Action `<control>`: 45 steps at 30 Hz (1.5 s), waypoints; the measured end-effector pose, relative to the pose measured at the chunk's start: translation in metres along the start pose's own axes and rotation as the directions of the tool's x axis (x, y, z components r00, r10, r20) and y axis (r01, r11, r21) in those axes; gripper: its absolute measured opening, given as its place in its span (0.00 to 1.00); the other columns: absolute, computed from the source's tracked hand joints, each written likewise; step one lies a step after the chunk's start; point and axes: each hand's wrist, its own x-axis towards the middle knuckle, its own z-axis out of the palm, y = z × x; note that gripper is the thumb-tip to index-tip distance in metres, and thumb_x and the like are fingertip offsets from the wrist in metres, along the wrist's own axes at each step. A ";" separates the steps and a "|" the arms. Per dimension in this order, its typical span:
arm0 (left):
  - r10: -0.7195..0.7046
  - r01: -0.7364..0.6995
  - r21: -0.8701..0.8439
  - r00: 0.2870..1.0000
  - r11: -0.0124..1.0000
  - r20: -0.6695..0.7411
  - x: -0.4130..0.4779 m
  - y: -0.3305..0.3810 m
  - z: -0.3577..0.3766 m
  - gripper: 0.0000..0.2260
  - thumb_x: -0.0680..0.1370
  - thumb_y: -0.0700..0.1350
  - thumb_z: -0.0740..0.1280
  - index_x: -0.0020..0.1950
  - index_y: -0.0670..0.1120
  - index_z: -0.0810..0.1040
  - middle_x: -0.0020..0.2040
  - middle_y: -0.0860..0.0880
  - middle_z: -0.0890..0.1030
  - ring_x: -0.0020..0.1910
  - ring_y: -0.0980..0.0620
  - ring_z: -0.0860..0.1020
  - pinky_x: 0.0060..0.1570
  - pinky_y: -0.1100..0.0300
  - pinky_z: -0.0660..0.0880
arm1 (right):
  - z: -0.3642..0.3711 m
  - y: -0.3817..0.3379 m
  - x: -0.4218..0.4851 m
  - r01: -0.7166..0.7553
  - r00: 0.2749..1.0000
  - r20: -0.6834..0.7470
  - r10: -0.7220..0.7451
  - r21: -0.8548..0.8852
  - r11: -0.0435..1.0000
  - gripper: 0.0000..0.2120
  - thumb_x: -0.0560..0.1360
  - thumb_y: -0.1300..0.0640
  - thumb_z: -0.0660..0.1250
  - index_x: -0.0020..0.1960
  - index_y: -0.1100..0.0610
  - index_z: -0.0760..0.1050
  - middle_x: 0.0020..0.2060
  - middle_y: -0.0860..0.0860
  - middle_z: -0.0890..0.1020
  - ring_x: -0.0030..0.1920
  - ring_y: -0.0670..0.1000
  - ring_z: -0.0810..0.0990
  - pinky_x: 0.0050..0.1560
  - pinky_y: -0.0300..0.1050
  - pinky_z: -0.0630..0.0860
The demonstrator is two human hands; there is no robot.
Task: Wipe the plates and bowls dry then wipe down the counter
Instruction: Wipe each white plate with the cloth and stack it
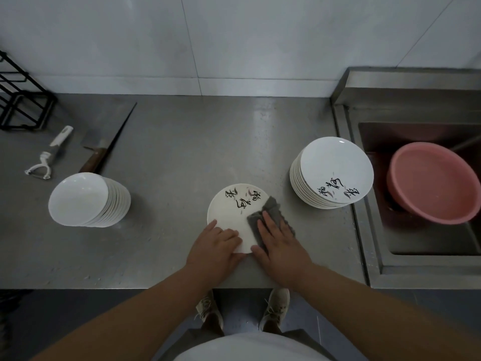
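Close to the near edge of the counter (pixel 169 142), my left hand (pixel 217 247) curls over the near-left rim of the plate (pixel 229 212), holding it flat. Just right of it, my right hand (pixel 279 246) lies spread, fingers straight, pressing the grey cloth (pixel 270 209) onto the plate's right side. Bare plate face lies left and far of that hand, so I judge the wipe should sweep that way. Farther right, nearer my right hand, stands the plate stack (pixel 335 168).
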 end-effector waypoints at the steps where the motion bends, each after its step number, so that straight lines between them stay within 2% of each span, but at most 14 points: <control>1: 0.026 -0.026 -0.041 1.000 0.999 0.004 0.000 -0.003 0.002 0.17 0.79 0.60 0.64 0.57 0.52 0.86 0.59 0.53 0.84 0.52 0.50 0.82 0.65 0.45 0.77 | -0.010 0.007 0.010 0.014 1.000 -0.023 -0.014 -0.001 1.000 0.46 0.75 0.25 0.29 0.85 0.49 0.46 0.83 0.44 0.37 0.83 0.58 0.38 0.83 0.59 0.45; 4: 0.070 -0.070 -0.108 0.998 0.992 -0.002 -0.001 -0.009 0.007 0.14 0.81 0.55 0.64 0.60 0.52 0.84 0.63 0.54 0.83 0.52 0.49 0.81 0.54 0.52 0.81 | -0.026 0.017 0.031 0.031 0.998 -0.055 -0.030 0.009 0.999 0.47 0.75 0.25 0.29 0.85 0.50 0.49 0.83 0.42 0.38 0.83 0.57 0.37 0.82 0.60 0.47; 8: 0.004 -0.005 -0.095 1.000 0.995 -0.016 0.003 0.006 -0.001 0.16 0.78 0.58 0.61 0.56 0.54 0.84 0.59 0.56 0.83 0.49 0.51 0.80 0.41 0.58 0.79 | 0.006 -0.007 0.002 -0.036 0.999 -0.032 0.037 0.045 0.998 0.41 0.80 0.29 0.38 0.85 0.50 0.41 0.83 0.46 0.36 0.83 0.58 0.36 0.82 0.62 0.44; 11: -0.008 0.008 -0.133 1.000 0.991 0.000 0.010 0.009 -0.008 0.22 0.76 0.63 0.61 0.58 0.51 0.83 0.59 0.52 0.82 0.56 0.50 0.79 0.46 0.54 0.81 | 0.020 -0.015 -0.024 -0.048 0.998 0.036 0.046 0.080 0.996 0.44 0.77 0.24 0.32 0.85 0.48 0.36 0.83 0.45 0.33 0.83 0.57 0.36 0.83 0.60 0.42; 16: -0.039 0.039 0.019 0.999 0.999 -0.010 0.005 -0.030 -0.009 0.29 0.73 0.70 0.63 0.59 0.50 0.86 0.63 0.49 0.83 0.64 0.44 0.80 0.62 0.45 0.78 | -0.017 0.010 0.006 0.008 0.999 -0.045 -0.004 0.085 0.996 0.44 0.76 0.28 0.35 0.85 0.49 0.49 0.84 0.43 0.41 0.84 0.54 0.40 0.83 0.55 0.45; 19: 0.019 -0.019 0.003 0.998 1.000 -0.066 0.000 -0.035 -0.001 0.23 0.76 0.63 0.64 0.57 0.49 0.87 0.59 0.47 0.85 0.56 0.43 0.83 0.58 0.45 0.81 | -0.022 0.020 0.021 0.052 0.996 -0.072 -0.048 0.052 0.997 0.40 0.78 0.31 0.39 0.85 0.49 0.51 0.83 0.41 0.42 0.84 0.54 0.41 0.83 0.58 0.47; 21: 0.055 -0.053 0.021 0.992 0.998 -0.113 -0.001 -0.031 0.004 0.20 0.76 0.60 0.64 0.55 0.48 0.87 0.56 0.47 0.86 0.52 0.43 0.83 0.55 0.48 0.81 | -0.010 0.010 0.011 0.017 0.998 -0.055 -0.015 0.038 0.999 0.40 0.79 0.31 0.39 0.85 0.51 0.48 0.83 0.45 0.40 0.84 0.55 0.39 0.83 0.56 0.41; 25: 0.053 -0.052 0.010 0.986 0.999 -0.157 -0.002 -0.024 0.002 0.20 0.76 0.60 0.64 0.55 0.49 0.87 0.55 0.48 0.85 0.51 0.46 0.81 0.56 0.52 0.80 | 0.010 -0.018 -0.022 -0.033 0.999 0.028 0.030 0.076 0.997 0.45 0.76 0.25 0.31 0.85 0.50 0.38 0.83 0.46 0.33 0.82 0.57 0.34 0.81 0.55 0.37; 28: 0.099 -0.096 0.030 0.983 0.995 -0.152 -0.009 -0.022 0.004 0.18 0.78 0.57 0.64 0.58 0.50 0.86 0.57 0.49 0.85 0.52 0.47 0.81 0.55 0.53 0.81 | -0.006 -0.007 -0.011 -0.010 1.000 0.002 0.010 0.082 0.997 0.46 0.75 0.25 0.30 0.85 0.50 0.44 0.84 0.45 0.37 0.83 0.56 0.39 0.82 0.53 0.39; 32: 0.155 -0.144 0.091 0.980 0.985 -0.126 -0.011 -0.020 0.010 0.16 0.78 0.51 0.64 0.60 0.50 0.85 0.57 0.49 0.84 0.47 0.48 0.80 0.46 0.57 0.81 | -0.020 0.013 0.015 0.015 0.997 -0.070 -0.012 0.049 0.999 0.42 0.77 0.30 0.36 0.85 0.50 0.49 0.83 0.42 0.39 0.83 0.54 0.38 0.83 0.57 0.44; 37: 0.029 -0.028 0.015 0.996 1.000 -0.087 -0.001 0.000 0.001 0.19 0.77 0.61 0.62 0.56 0.51 0.85 0.49 0.53 0.83 0.45 0.50 0.81 0.39 0.57 0.80 | 0.008 -0.013 -0.023 0.034 0.999 -0.004 -0.033 0.052 0.998 0.43 0.78 0.27 0.32 0.85 0.52 0.40 0.83 0.47 0.34 0.80 0.52 0.31 0.78 0.51 0.32; 39: 0.070 -0.070 0.015 0.997 0.997 -0.043 0.004 -0.001 -0.008 0.24 0.76 0.66 0.62 0.59 0.52 0.84 0.52 0.54 0.82 0.49 0.50 0.81 0.47 0.55 0.79 | 0.008 -0.010 -0.031 0.062 0.997 0.036 -0.064 0.044 0.997 0.45 0.76 0.26 0.30 0.85 0.51 0.40 0.82 0.46 0.33 0.80 0.51 0.32 0.79 0.50 0.34; 42: 0.087 -0.085 0.062 0.995 0.994 -0.041 0.008 -0.025 -0.023 0.31 0.72 0.72 0.62 0.63 0.51 0.83 0.62 0.52 0.82 0.60 0.49 0.80 0.62 0.50 0.79 | -0.006 0.017 -0.014 0.105 0.994 -0.010 -0.105 -0.029 0.994 0.45 0.77 0.27 0.31 0.85 0.51 0.48 0.83 0.45 0.39 0.84 0.55 0.43 0.83 0.55 0.46; 45: 0.109 -0.107 0.041 0.992 0.993 -0.063 0.005 -0.045 -0.026 0.26 0.72 0.64 0.66 0.60 0.48 0.85 0.60 0.50 0.83 0.56 0.46 0.82 0.57 0.50 0.81 | -0.018 0.034 0.003 0.099 0.994 -0.036 -0.103 -0.091 0.991 0.40 0.81 0.30 0.37 0.85 0.51 0.50 0.83 0.44 0.40 0.84 0.57 0.44 0.82 0.57 0.51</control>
